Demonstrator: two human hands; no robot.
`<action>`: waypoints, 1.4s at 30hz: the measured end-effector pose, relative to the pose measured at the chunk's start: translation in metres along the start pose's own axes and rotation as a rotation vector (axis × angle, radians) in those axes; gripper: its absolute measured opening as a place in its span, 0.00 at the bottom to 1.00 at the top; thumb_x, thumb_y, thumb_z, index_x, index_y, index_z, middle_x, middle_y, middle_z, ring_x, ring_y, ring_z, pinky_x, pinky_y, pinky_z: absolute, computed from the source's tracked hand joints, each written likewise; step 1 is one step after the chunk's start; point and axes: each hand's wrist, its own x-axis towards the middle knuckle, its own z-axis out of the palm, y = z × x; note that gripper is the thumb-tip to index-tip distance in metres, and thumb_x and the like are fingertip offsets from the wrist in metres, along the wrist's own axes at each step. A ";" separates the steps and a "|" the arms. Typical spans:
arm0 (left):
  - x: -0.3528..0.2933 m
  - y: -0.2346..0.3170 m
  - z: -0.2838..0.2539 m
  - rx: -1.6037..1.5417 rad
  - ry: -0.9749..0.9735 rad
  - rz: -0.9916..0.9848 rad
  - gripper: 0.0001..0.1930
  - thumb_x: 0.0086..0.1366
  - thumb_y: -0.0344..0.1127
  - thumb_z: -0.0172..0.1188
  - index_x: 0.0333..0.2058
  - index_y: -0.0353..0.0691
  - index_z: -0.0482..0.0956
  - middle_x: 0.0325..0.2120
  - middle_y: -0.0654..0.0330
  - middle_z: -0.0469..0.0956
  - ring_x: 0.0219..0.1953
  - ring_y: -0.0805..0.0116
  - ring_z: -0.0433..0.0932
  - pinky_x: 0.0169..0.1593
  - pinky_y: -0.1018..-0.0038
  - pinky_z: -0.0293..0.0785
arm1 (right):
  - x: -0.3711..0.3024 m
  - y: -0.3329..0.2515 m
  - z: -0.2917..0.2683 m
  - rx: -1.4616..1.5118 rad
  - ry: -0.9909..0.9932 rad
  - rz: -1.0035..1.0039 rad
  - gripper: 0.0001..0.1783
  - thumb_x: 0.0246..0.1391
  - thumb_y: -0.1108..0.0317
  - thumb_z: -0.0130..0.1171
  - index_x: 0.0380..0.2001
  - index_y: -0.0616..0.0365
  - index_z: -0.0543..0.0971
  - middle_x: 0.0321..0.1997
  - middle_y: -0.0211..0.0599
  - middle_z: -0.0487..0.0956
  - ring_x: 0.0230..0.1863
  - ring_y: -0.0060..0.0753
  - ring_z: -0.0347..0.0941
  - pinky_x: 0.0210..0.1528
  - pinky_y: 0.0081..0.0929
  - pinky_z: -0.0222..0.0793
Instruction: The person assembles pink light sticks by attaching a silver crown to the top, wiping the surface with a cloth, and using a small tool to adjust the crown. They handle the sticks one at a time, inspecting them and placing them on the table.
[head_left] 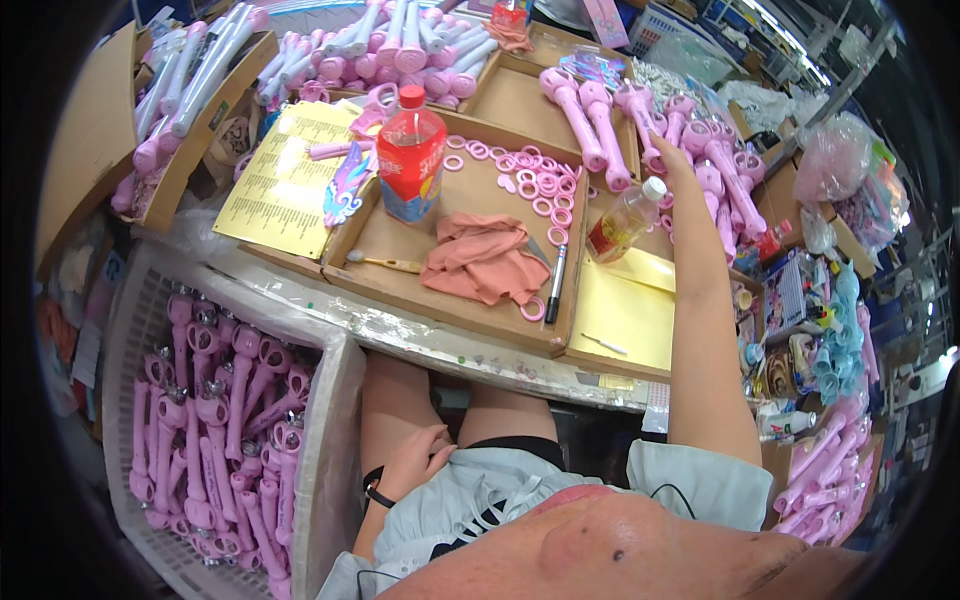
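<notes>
My left hand [413, 460] rests on my lap, fingers loosely laid over the thigh and shorts, with nothing in it. My right arm is stretched far forward, and my right hand [668, 155] is at a pile of pink plastic wand handles [712, 150] at the back right. Its fingers, small and partly hidden, appear closed on one pink wand handle [638, 108]. Just left of that hand, two more pink wand handles [598, 115] lie across the cardboard tray's edge. A bottle with a white cap [622, 225] stands beside my right forearm.
A cardboard tray [390, 290] holds pink rings [545, 185], a red-capped bottle [411, 150], an orange cloth [485, 258], a toothbrush [385, 262] and a marker [555, 285]. Yellow paper [630, 310] lies at right. A grey crate [345, 400] of pink wands stands left; more wands [400, 50] are heaped behind.
</notes>
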 end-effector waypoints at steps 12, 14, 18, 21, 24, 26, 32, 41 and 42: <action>0.023 0.034 0.010 0.066 -0.067 0.175 0.18 0.57 0.37 0.60 0.43 0.35 0.71 0.29 0.52 0.74 0.32 0.52 0.73 0.35 0.64 0.69 | -0.123 0.021 -0.016 -0.806 -0.336 -0.584 0.26 0.46 0.69 0.60 0.52 0.57 0.70 0.51 0.44 0.72 0.55 0.42 0.67 0.54 0.33 0.64; 0.028 0.042 0.011 0.074 -0.100 0.206 0.18 0.57 0.37 0.60 0.43 0.34 0.71 0.30 0.52 0.75 0.32 0.53 0.74 0.35 0.64 0.69 | -0.155 0.025 -0.020 -0.553 -0.610 -0.460 0.35 0.46 0.67 0.62 0.59 0.53 0.63 0.58 0.40 0.67 0.60 0.36 0.61 0.59 0.35 0.59; 0.037 0.055 0.016 0.145 -0.146 0.305 0.18 0.56 0.36 0.61 0.43 0.34 0.71 0.31 0.52 0.75 0.32 0.53 0.74 0.35 0.64 0.70 | -0.183 0.037 -0.008 -0.416 -0.489 -0.405 0.45 0.42 0.61 0.68 0.62 0.54 0.58 0.61 0.39 0.61 0.60 0.36 0.61 0.59 0.35 0.59; 0.036 0.064 0.020 0.191 -0.141 0.339 0.17 0.56 0.36 0.60 0.43 0.35 0.72 0.30 0.52 0.75 0.32 0.53 0.73 0.37 0.63 0.69 | -0.183 0.044 0.004 -0.297 -0.306 -0.379 0.45 0.36 0.56 0.72 0.58 0.59 0.63 0.57 0.43 0.67 0.55 0.36 0.67 0.55 0.30 0.64; 0.028 0.064 0.019 0.179 -0.115 0.345 0.17 0.56 0.36 0.60 0.42 0.36 0.72 0.30 0.52 0.75 0.33 0.52 0.73 0.37 0.63 0.70 | -0.177 0.045 -0.003 -0.342 -0.078 -0.406 0.40 0.35 0.55 0.72 0.51 0.63 0.70 0.46 0.42 0.76 0.45 0.34 0.73 0.48 0.29 0.69; 0.020 0.060 0.019 0.172 -0.102 0.326 0.17 0.56 0.37 0.60 0.42 0.37 0.72 0.30 0.52 0.75 0.33 0.52 0.74 0.37 0.63 0.70 | -0.165 0.044 -0.016 -0.346 0.083 -0.522 0.37 0.36 0.54 0.71 0.47 0.66 0.72 0.40 0.44 0.79 0.40 0.35 0.76 0.44 0.29 0.70; 0.005 0.045 0.020 0.204 -0.131 0.299 0.17 0.56 0.38 0.61 0.43 0.38 0.72 0.28 0.52 0.75 0.31 0.52 0.74 0.35 0.63 0.70 | -0.125 0.072 -0.069 -0.567 0.365 -0.450 0.37 0.35 0.51 0.71 0.43 0.68 0.73 0.41 0.52 0.78 0.41 0.40 0.77 0.42 0.31 0.71; 0.005 0.041 0.018 0.149 -0.118 0.301 0.16 0.56 0.37 0.60 0.41 0.38 0.72 0.29 0.52 0.74 0.32 0.52 0.74 0.35 0.63 0.70 | -0.203 0.110 -0.054 -1.173 0.362 -0.897 0.38 0.35 0.65 0.66 0.51 0.66 0.64 0.38 0.49 0.76 0.46 0.50 0.72 0.54 0.36 0.63; 0.008 0.043 0.018 0.133 -0.137 0.305 0.16 0.57 0.37 0.60 0.41 0.38 0.72 0.29 0.52 0.75 0.32 0.52 0.74 0.35 0.63 0.70 | -0.211 0.109 -0.049 -1.237 0.352 -0.937 0.33 0.35 0.66 0.65 0.48 0.64 0.67 0.37 0.46 0.77 0.45 0.48 0.72 0.55 0.37 0.61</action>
